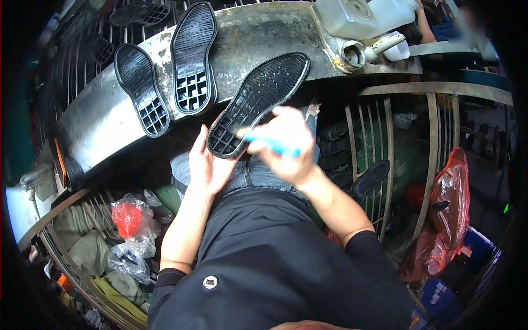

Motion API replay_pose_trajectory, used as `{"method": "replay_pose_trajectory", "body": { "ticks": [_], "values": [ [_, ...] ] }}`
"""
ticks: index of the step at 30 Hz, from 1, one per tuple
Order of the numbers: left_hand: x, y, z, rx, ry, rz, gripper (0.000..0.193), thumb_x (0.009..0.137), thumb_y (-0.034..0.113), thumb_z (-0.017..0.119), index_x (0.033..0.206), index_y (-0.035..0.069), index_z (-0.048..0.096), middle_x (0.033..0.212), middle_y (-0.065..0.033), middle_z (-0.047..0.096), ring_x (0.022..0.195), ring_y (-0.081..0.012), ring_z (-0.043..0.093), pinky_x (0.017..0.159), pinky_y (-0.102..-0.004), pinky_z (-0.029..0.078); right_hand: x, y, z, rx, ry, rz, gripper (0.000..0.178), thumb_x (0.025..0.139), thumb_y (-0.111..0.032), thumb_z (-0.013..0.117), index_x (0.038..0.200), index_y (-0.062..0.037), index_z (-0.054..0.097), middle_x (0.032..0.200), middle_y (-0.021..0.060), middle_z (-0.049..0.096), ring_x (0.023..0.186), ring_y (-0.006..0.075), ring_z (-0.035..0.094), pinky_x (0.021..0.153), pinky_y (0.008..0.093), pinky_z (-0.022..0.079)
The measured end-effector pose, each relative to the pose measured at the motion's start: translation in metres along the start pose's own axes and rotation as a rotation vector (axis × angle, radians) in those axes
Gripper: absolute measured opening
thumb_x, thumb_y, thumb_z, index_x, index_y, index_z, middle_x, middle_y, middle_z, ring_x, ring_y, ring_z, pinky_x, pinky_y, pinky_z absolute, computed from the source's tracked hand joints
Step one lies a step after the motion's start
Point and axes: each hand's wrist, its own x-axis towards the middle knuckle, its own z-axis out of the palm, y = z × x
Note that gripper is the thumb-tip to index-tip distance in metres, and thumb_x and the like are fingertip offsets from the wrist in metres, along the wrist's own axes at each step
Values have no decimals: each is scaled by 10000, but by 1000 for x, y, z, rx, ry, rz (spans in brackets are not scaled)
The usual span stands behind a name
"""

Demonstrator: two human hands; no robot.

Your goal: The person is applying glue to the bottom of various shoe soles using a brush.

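Observation:
A black shoe sole (269, 82) slants over the near edge of the metal bench, its hollow inner side facing up. My left hand (208, 168) holds it from below at the heel, with the thumb at the side and other fingers hidden underneath. Closed around a blue-handled brush (280, 146) is my right hand (289, 135), smeared by motion. The pale brush tip is over the heel's grid; whether it touches, I cannot tell. Small bright specks dot the held sole. Two more black soles, a left one (137, 82) and a longer one (193, 52), lie on the bench.
The curved metal bench (258, 27) carries cloudy plastic containers (344, 19) and a stained cup-like pot (352, 54) at far right. More soles (138, 14) lie on a barred rack behind. Metal railings (432, 126) flank me; a red plastic bag (448, 203) hangs at right.

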Motion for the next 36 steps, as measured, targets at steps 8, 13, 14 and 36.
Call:
{"method": "replay_pose_trajectory", "body": {
  "ticks": [8,13,14,36],
  "values": [
    [-7,-6,29,312,17,107,792,1143,630,376,1701,69,364,1720,-245,408,1567,-493,410,1301,-592,349,50,83,-60,-340,413,387,202,986,-240,835,954,-45,789,902,129,796,820,332,739,779,438,575],
    [-13,17,65,674,-169,218,879,1053,547,629,1728,90,300,1718,-244,406,1512,-530,473,1233,-645,425,63,92,-36,-230,558,37,205,1062,-121,696,1220,9,680,1146,172,745,1039,358,714,941,450,541],
    [-6,24,83,734,-199,251,844,1062,498,624,1725,87,303,1701,-243,427,1485,-554,492,1223,-645,440,68,97,-32,-219,549,27,237,1052,-123,707,1248,7,675,1156,177,739,1034,360,706,938,460,541],
    [395,9,275,834,-82,378,774,946,-153,680,1597,-4,291,1391,-202,562,1341,-368,632,1158,-545,524,92,118,5,-365,317,-1,417,910,-188,832,1281,-94,666,1085,110,653,1019,346,666,954,504,517]
  ]
}}
